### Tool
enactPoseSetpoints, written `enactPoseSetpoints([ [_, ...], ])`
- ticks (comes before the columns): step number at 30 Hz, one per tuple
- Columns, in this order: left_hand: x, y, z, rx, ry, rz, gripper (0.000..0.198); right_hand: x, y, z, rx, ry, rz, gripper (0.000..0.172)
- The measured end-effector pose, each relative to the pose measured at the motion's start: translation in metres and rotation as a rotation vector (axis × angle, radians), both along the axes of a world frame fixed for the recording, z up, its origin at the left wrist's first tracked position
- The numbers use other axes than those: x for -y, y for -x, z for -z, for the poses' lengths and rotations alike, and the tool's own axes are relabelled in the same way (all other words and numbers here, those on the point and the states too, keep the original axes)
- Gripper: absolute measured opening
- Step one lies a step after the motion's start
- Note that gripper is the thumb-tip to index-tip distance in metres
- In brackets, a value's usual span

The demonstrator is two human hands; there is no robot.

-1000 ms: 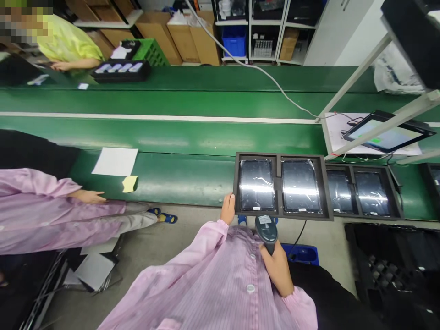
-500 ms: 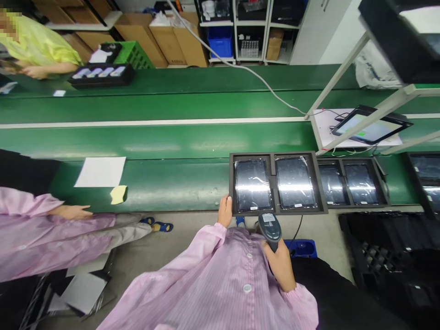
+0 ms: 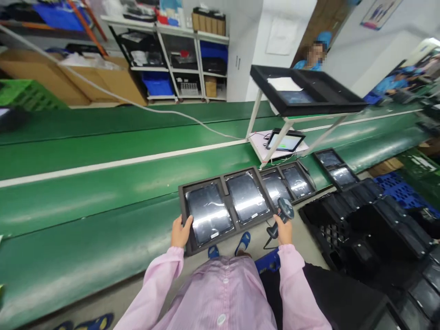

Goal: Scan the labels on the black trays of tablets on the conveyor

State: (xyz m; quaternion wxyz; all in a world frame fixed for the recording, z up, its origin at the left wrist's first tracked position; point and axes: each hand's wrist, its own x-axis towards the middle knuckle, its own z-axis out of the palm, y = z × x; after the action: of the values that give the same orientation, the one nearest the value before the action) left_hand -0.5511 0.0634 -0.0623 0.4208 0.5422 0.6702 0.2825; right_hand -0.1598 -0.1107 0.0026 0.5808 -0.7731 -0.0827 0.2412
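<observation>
Left hand (image 3: 180,231) on the tray (image 3: 225,206), right hand (image 3: 283,230) holding the scanner (image 3: 282,214).

The tray, carrying two tablets (image 3: 209,213), lies on the near edge of the green belt (image 3: 103,192), its front corner jutting past the edge toward the person. The left fingers are curled over that near-left corner, thumb on the rim. The right fingers are wrapped round the scanner's handle, its head just beside the tray's right end. Held at one corner only, the overhanging tray could tip or slide off, and the glossy wrapped tablets might shift out. The scanner's cord hangs near the tray and may snag on it.
</observation>
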Motion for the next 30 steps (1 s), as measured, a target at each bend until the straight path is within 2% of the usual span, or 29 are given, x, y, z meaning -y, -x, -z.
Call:
enactPoseSetpoints([
  [3,-0.005,-0.002,-0.006,-0.054,-0.016,-0.049,0.054,-0.003,-0.003,0.006,-0.043,-0.035,-0.01,0.069],
  [6,0.004,-0.008,-0.021,-0.067,-0.026,-0.136,0.054,-0.006,-0.011,0.009,-0.098,-0.085,-0.013,0.065],
  [8,0.014,-0.013,-0.035,0.029,0.04,-0.218,0.062,-0.006,-0.019,0.008,-0.151,-0.122,-0.015,0.064],
  [11,0.035,-0.029,-0.058,0.279,0.132,-0.284,0.071,-0.001,-0.038,0.002,-0.267,-0.174,-0.01,0.065],
  [14,0.054,-0.062,-0.081,0.37,0.177,-0.332,0.071,0.015,-0.076,-0.009,-0.349,-0.233,0.01,0.069],
  [16,0.063,-0.1,-0.093,0.39,0.201,-0.336,0.076,0.028,-0.115,-0.016,-0.341,-0.238,0.045,0.072],
  [18,0.067,-0.149,-0.1,0.464,0.236,-0.279,0.082,0.042,-0.164,-0.018,-0.299,-0.22,0.111,0.075],
  [21,0.069,-0.239,-0.098,0.657,0.285,-0.149,0.09,0.063,-0.25,-0.016,-0.203,-0.173,0.185,0.077],
  [23,0.067,-0.3,-0.088,0.749,0.291,-0.077,0.093,0.075,-0.308,-0.015,-0.027,-0.058,0.148,0.069],
  [26,0.06,-0.381,-0.062,0.832,0.285,0.007,0.095,0.083,-0.384,-0.012,0.243,0.132,0.018,0.051],
  [28,0.05,-0.423,-0.042,0.854,0.276,0.02,0.096,0.078,-0.424,-0.004,0.318,0.212,-0.061,0.048],
  [30,0.039,-0.452,-0.021,0.793,0.273,-0.005,0.094,0.065,-0.452,0.014,0.386,0.277,-0.108,0.049],
])
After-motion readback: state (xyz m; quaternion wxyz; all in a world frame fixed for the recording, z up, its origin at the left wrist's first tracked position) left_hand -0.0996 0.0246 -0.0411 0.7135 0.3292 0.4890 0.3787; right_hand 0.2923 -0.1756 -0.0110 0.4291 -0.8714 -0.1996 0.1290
